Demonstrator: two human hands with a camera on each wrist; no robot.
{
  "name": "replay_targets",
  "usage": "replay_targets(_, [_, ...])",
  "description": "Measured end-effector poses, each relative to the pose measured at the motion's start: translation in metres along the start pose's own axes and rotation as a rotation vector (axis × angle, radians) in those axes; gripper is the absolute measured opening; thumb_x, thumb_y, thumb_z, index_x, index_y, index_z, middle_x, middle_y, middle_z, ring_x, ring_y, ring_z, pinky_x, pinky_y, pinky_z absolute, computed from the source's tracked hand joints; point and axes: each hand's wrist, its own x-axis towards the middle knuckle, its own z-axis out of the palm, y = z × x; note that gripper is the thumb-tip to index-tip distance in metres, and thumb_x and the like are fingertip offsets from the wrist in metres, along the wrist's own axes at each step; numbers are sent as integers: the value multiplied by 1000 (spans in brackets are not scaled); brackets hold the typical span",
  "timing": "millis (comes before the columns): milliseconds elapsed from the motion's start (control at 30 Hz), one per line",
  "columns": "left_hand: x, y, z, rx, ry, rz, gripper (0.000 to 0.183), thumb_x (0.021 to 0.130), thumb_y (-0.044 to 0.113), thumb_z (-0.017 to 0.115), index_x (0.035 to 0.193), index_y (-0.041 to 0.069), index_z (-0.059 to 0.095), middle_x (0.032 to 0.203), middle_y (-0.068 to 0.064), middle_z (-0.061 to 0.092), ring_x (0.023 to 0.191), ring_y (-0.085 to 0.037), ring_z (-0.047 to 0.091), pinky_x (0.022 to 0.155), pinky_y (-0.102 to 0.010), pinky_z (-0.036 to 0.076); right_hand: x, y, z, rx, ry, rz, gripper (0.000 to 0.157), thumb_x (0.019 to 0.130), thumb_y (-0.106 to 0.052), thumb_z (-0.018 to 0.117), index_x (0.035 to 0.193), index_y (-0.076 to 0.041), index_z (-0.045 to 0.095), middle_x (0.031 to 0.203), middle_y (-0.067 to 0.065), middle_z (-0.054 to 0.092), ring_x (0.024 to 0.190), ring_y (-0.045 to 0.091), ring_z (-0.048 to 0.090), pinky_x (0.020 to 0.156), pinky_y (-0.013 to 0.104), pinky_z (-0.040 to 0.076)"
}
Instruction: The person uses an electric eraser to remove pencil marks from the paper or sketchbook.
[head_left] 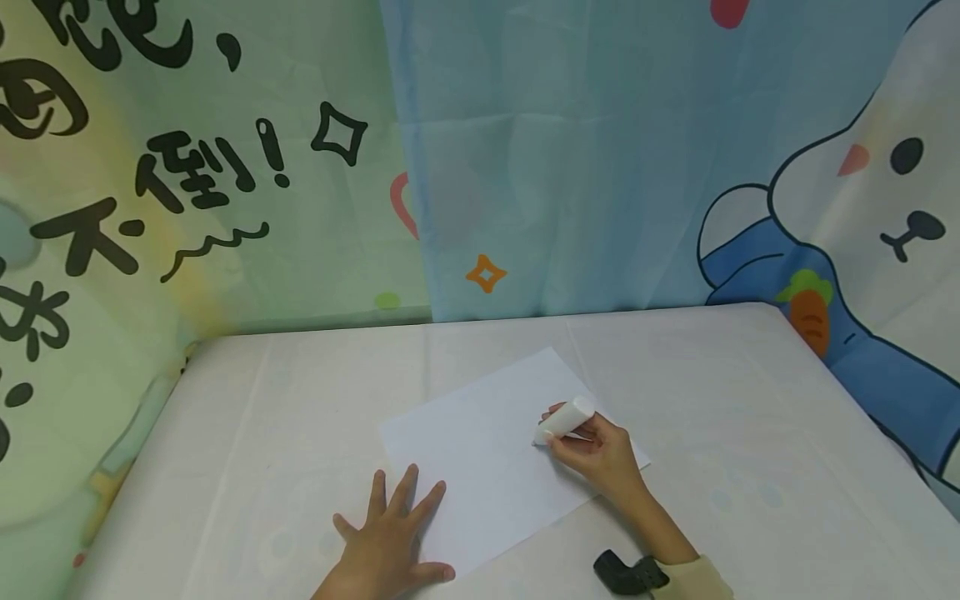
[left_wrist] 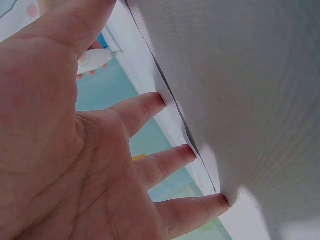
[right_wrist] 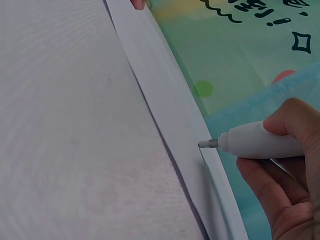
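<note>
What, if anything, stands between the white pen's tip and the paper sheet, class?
Nothing visible: the right hand holds the white pen with its tip down at the paper sheet; the left hand rests at the sheet's edge, away from the tip.

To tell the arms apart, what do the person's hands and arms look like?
The left hand and right hand wear no gloves. A cream sleeve covers part of the right arm, with a black, bent piece beside it. No left sleeve shows.

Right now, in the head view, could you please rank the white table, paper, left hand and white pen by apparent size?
1. White table
2. Paper
3. Left hand
4. White pen
</note>
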Motion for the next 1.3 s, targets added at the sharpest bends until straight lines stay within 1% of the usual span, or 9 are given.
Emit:
replay_targets(300, [-1,1,-1,-4,2,-3,90,67,64,65,143,27,33,151,-15,24,132,-57,18,72,-85,23,-1,-1,2,21,-21,10,34,71,17,68,103,11,60,99,32,62,92,-2,63,72,18,54])
replay_targets(667, [-1,1,-1,2,7,-3,90,67,65,65,143,27,33,151,-15,24,132,-57,18,72,-85,23,-1,0,3,14,-29,6,33,72,16,68,104,11,59,99,32,62,93,-3,63,73,17,54])
replay_targets(967, [-1,1,0,-2,4,-5,91,67,65,65,143,27,34,151,-14,25,133,-57,18,72,-85,23,-2,-1,3,-2,-28,-1,36,71,18,67,105,12,59,100,32,62,93,-4,62,72,17,54])
replay_targets(1300, [-1,0,0,-5,24,-2,91,66,65,67,142,27,35,151,-13,27,133,-56,20,71,-85,24,-1,-1,3,-8,-31,5,35,71,16,68,105,12,59,100,31,62,92,-4,62,72,16,54])
